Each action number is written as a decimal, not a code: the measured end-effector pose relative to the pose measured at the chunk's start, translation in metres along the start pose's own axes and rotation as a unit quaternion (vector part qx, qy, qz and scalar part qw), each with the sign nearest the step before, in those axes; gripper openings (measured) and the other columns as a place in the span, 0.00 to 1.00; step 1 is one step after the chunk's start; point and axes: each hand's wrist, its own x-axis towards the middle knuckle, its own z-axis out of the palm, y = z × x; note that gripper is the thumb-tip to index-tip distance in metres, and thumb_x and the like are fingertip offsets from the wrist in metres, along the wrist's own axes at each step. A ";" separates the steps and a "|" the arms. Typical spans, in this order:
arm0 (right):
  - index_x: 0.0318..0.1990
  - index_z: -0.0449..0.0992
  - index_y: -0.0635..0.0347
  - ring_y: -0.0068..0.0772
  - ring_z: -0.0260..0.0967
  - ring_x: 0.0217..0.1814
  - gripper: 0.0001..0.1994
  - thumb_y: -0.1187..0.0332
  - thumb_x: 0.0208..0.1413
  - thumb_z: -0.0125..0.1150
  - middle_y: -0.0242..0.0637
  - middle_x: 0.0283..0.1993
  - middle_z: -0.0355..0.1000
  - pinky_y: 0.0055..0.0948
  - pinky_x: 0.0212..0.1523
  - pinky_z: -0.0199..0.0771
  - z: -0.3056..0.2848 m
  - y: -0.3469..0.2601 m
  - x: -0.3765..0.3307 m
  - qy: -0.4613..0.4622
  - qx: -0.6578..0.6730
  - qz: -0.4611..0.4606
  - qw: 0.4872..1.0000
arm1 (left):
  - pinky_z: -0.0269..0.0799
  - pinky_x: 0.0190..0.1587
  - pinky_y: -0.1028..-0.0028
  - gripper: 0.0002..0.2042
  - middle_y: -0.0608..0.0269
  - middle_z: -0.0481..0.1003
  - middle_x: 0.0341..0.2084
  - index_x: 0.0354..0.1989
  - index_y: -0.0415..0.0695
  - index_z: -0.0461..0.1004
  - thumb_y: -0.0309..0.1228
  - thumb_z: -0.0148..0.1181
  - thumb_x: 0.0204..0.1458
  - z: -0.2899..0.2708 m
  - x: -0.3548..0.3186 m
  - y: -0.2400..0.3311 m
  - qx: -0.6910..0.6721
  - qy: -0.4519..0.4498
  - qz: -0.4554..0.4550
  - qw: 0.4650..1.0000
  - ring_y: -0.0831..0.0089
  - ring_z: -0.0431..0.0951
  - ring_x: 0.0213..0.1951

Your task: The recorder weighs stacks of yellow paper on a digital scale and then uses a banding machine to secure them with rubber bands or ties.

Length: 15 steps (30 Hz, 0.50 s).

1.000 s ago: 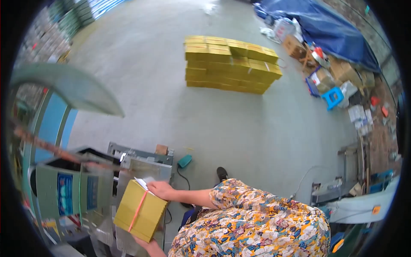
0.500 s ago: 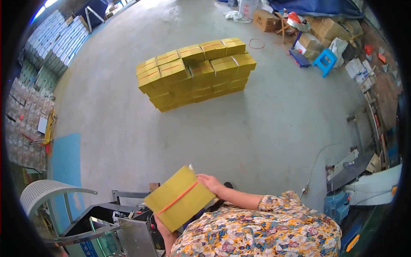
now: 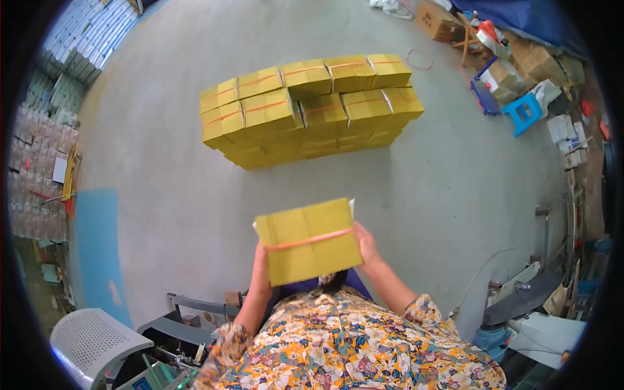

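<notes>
Yellow bundle point(image 3: 308, 240) between both hands' grip

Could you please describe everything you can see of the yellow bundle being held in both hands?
The bundle is a flat, rectangular yellow pack, seemingly stacked paper or card, bound across its middle by one orange strap. A bit of white shows at its upper corners. It is held in the air, slightly tilted, above the grey floor and in front of the floral sleeves. The left hand grips its left edge and the right hand its right edge.

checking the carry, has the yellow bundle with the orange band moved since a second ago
Yes. The yellow bundle, held between the left hand and right hand, has come away from the grey machine toward the stack of yellow bundles.
</notes>
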 end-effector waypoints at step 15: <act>0.61 0.67 0.65 0.31 0.67 0.59 0.21 0.61 0.68 0.45 0.38 0.58 0.71 0.29 0.60 0.67 0.002 -0.155 0.411 -0.018 -0.250 -0.167 0.953 | 0.65 0.59 0.69 0.32 0.56 0.70 0.57 0.68 0.40 0.56 0.38 0.60 0.58 0.122 0.434 0.109 0.185 0.023 -0.018 0.982 0.68 0.70 0.57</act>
